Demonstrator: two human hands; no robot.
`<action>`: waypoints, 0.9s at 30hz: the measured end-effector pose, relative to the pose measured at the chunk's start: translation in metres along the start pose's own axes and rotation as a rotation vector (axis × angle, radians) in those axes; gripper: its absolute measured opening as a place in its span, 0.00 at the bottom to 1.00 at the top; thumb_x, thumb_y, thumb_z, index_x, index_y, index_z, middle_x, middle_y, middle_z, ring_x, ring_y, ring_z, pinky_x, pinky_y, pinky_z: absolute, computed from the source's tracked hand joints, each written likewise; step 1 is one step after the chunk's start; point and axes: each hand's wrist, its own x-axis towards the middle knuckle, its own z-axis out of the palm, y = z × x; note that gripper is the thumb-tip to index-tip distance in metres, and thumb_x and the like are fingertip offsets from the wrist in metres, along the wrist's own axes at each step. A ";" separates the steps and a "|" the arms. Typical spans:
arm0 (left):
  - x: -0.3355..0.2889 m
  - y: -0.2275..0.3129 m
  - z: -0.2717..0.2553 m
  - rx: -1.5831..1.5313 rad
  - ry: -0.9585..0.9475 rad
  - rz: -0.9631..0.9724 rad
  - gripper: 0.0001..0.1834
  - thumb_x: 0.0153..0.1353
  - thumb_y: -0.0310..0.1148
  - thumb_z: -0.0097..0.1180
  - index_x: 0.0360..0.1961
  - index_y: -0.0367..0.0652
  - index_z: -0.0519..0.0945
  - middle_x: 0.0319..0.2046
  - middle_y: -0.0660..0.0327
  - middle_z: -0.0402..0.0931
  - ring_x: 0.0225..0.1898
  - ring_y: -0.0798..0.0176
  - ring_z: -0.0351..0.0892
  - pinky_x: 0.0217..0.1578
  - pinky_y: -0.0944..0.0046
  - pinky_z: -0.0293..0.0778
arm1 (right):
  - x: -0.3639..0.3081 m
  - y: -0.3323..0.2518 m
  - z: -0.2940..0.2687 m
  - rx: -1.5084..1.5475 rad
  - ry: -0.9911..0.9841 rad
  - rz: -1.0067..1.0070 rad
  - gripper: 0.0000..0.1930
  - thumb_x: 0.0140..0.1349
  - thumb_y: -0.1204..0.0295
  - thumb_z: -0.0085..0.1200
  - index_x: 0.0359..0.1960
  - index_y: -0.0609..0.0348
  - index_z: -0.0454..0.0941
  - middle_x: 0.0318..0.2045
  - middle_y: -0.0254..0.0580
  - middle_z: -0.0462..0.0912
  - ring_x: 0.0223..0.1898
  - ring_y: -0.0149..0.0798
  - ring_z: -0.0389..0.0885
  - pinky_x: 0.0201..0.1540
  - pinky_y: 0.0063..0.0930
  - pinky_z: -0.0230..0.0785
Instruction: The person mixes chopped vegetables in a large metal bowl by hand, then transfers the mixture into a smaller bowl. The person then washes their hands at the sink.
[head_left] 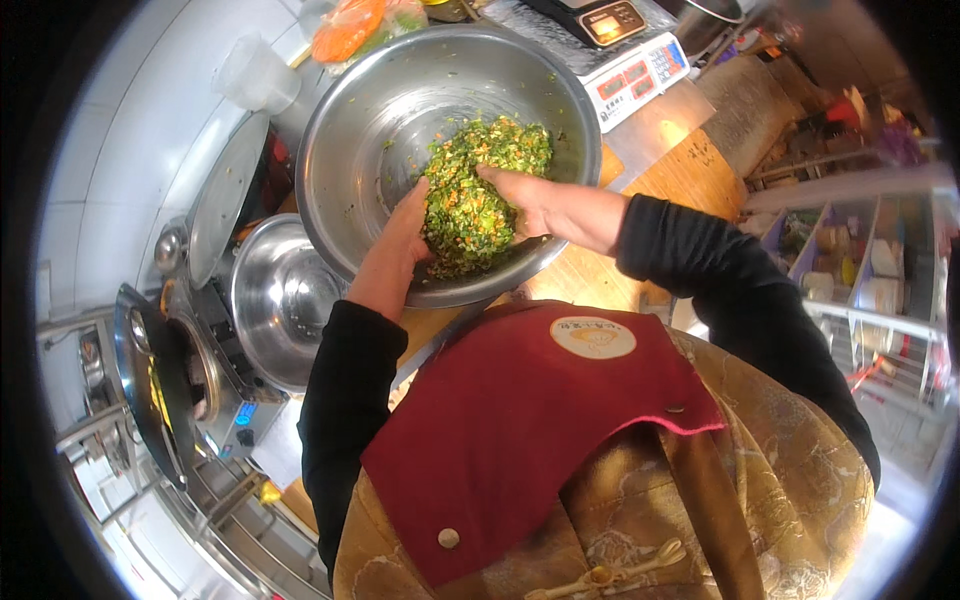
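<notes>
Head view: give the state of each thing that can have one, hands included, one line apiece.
left hand: against the mixture, fingers partly hidden
right hand: against the mixture, thumb on top
chopped green-and-orange mixture: mounded between the hands
large metal bowl: uncovered, holding the mixture, specks on its wall
smaller metal bowl: uncovered, specks inside
black countertop device: display lit

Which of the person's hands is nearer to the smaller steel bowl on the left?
Left. The left hand, left of the chopped vegetable mix, is up and right of the smaller steel bowl; the right hand is farther right, across the mix.
</notes>
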 end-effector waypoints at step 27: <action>-0.042 0.067 0.032 0.010 -0.022 0.512 0.20 0.68 0.46 0.45 0.49 0.40 0.74 0.42 0.56 0.79 0.39 0.59 0.81 0.43 0.55 0.79 | -0.068 -0.076 0.039 0.297 -0.275 -0.290 0.19 0.73 0.60 0.31 0.54 0.56 0.70 0.50 0.42 0.78 0.51 0.41 0.78 0.55 0.48 0.70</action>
